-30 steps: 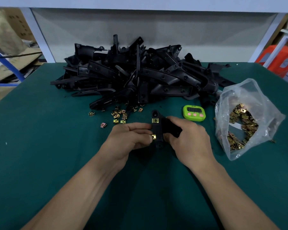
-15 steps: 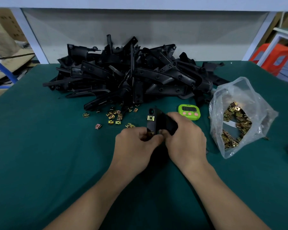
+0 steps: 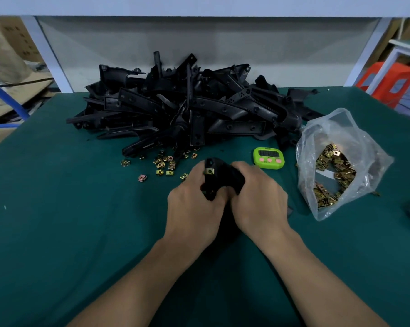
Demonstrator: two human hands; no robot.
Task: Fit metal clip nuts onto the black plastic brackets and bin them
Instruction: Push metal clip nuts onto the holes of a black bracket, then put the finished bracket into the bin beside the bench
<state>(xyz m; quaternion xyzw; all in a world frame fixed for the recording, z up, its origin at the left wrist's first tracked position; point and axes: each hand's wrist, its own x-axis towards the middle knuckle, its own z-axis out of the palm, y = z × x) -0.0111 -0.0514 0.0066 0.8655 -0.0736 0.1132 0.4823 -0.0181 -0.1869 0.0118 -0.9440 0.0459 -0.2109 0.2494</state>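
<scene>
The left grip (image 3: 194, 208), a bare hand, is curled round the lower end of a black plastic bracket (image 3: 224, 177), thumb and fingers closed on it; whether a clip sits under those fingers cannot be told; the right grip (image 3: 258, 201) wraps the bracket's other side from the right, fingers folded over the top; the two hands touch at the thumbs; the bracket is held just above the green counter (image 3: 57, 220), near its middle, its upper end poking out between the hands; one brass clip nut (image 3: 209, 171) is seated on that exposed end.

From the same head view, behind the hands a big heap of black brackets (image 3: 187, 114) lies against the back of the counter; loose clip nuts (image 3: 164, 164) are scattered at the heap's front edge, left of the held bracket; a green timer (image 3: 268, 157) lies just right of the hands; further right a clear plastic bag (image 3: 355, 142) slumps open, with more clip nuts (image 3: 333, 172) inside; a red stool (image 3: 388, 79) stands off the counter's far right corner.
</scene>
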